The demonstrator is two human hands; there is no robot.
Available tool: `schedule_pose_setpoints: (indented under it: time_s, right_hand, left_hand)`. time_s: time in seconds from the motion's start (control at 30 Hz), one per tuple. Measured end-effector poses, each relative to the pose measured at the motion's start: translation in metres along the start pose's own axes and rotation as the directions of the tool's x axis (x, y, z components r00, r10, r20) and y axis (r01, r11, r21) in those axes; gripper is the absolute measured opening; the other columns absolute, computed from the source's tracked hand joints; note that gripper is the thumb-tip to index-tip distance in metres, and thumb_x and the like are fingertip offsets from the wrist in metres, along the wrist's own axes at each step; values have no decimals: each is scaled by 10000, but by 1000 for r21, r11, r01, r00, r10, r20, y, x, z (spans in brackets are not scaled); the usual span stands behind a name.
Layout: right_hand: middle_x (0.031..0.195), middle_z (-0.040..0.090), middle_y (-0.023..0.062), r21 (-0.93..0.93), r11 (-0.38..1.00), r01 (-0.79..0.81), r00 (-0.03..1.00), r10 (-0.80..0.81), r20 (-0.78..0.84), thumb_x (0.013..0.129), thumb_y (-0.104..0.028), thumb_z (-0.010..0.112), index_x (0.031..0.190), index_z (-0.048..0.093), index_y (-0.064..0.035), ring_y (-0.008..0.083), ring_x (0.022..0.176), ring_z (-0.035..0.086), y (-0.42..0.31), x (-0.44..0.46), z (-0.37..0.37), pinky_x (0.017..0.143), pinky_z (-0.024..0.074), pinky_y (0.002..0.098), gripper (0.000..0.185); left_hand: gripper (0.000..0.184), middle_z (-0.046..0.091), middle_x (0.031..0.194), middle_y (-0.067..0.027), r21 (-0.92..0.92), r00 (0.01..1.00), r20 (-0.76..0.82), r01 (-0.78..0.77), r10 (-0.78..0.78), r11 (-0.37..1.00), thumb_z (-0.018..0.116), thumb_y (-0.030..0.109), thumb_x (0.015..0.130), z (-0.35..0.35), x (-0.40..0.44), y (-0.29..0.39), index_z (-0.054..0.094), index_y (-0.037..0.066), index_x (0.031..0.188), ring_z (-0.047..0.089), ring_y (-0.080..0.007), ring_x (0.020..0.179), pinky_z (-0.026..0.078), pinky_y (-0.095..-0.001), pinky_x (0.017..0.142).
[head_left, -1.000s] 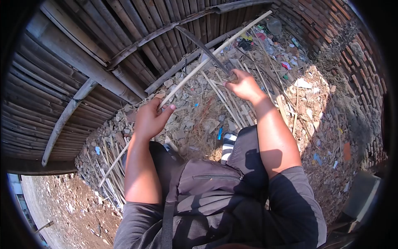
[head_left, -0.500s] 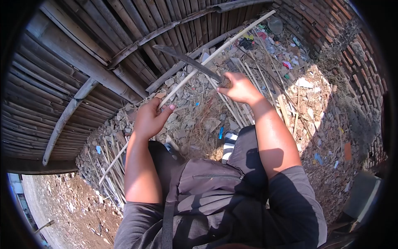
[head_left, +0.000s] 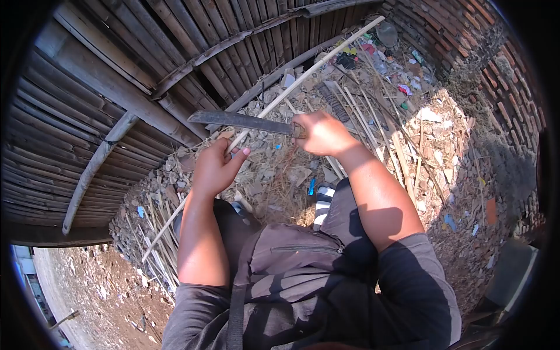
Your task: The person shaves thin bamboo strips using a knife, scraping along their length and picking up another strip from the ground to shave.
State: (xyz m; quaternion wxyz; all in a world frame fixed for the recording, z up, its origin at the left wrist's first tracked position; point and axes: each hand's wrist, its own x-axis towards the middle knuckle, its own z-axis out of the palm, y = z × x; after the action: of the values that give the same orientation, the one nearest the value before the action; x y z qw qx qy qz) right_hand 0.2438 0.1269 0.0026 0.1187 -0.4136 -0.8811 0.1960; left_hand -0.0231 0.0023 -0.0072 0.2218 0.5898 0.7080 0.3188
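Observation:
My left hand [head_left: 216,166] is closed around a long pale bamboo strip [head_left: 312,69], which slants away up to the right. The strip also shows below that hand, slanting down past my forearm. My right hand [head_left: 322,134] grips the short handle of a machete [head_left: 248,121]. Its dark blade points left and lies across the strip just beyond my left fingers. Whether the edge touches the strip I cannot tell. Beneath both hands is ground covered in rubble [head_left: 256,175].
A bamboo wall [head_left: 105,76] rises on the left, a brick wall [head_left: 507,111] on the right. Several loose bamboo strips [head_left: 361,116] lie beyond my right hand, with more strips [head_left: 160,256] by my left elbow. Coloured litter [head_left: 373,52] gathers in the far corner.
My right hand has drawn the machete back toward me and slightly left along the strip, and the blade now lies more level. My left hand has stayed almost still.

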Motion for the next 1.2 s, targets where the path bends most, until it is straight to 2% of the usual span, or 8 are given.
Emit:
schedule_pose_setpoints:
  time_s: [0.1, 0.2, 0.23, 0.4, 0.73, 0.93, 1.03, 1.2]
  right_hand:
    - [1165, 718, 212, 33, 994, -99, 990, 96, 102, 853, -353, 787, 1248, 695, -97, 412, 1131, 679, 6, 1, -8, 976, 557, 493, 479]
    - [1183, 706, 245, 42, 998, -47, 986, 53, -156, 854, -367, 797, 1252, 681, -40, 427, 1154, 669, 54, 10, 8, 1006, 540, 484, 528]
    - [1193, 700, 269, 194, 978, -76, 987, 101, -125, 849, -372, 806, 1249, 664, 7, 444, 1167, 657, 56, 9, -2, 1031, 521, 481, 568]
    - [1185, 704, 277, 237, 953, -186, 938, 245, -246, 849, -347, 795, 1243, 675, -12, 453, 1148, 658, 60, 4, -4, 1014, 529, 469, 531]
    - [1174, 726, 181, 16, 998, -65, 991, 62, 119, 853, -355, 783, 1255, 696, -142, 393, 1134, 683, 9, 4, 1, 976, 559, 499, 463]
    - [1184, 716, 235, 19, 1000, -11, 974, 15, -227, 846, -378, 798, 1262, 676, -41, 412, 1162, 670, 55, 9, 9, 1014, 535, 477, 549]
    - [1203, 705, 268, 224, 959, -174, 956, 219, -195, 839, -378, 805, 1266, 662, 8, 436, 1167, 661, 67, 9, -2, 1018, 528, 468, 593]
    - [1227, 695, 275, 247, 948, -200, 964, 236, -126, 834, -369, 810, 1290, 662, 0, 442, 1173, 655, 66, 9, -3, 1030, 518, 469, 605]
  left_hand:
    - [446, 608, 676, -54, 12, 999, 39, 23, -23, 1000, 807, 412, 918, -4, 0, -2, 699, -11, 1004, 560, -137, 627, 460, -339, 604]
    - [411, 638, 748, -28, 29, 993, 77, 84, -86, 996, 804, 365, 941, -11, 0, 5, 692, -16, 1044, 549, -77, 693, 476, -296, 650]
    - [415, 631, 743, -25, 21, 994, 69, 79, -80, 997, 805, 368, 939, -12, 1, 2, 691, -17, 1043, 543, -77, 689, 472, -294, 646]
    - [434, 636, 732, -36, 90, 993, 72, 92, -99, 992, 807, 386, 930, -14, -1, 10, 689, -17, 1039, 560, -92, 685, 477, -305, 647]
    - [477, 596, 642, -97, 86, 1000, 12, -15, 14, 996, 790, 470, 909, -5, 0, -1, 687, 4, 930, 586, -227, 589, 471, -391, 592]
    - [449, 623, 696, -68, 72, 997, 49, 62, -66, 995, 797, 431, 925, -14, -1, 8, 695, -2, 984, 572, -160, 646, 478, -353, 636]
    - [432, 645, 723, -61, 80, 994, 59, 85, -90, 993, 805, 405, 928, -15, 0, 6, 698, -6, 1011, 581, -132, 673, 485, -337, 655]
    - [428, 667, 734, -78, 107, 994, 59, 90, -97, 990, 808, 393, 924, -14, -2, 11, 704, -9, 1029, 609, -139, 689, 497, -339, 667]
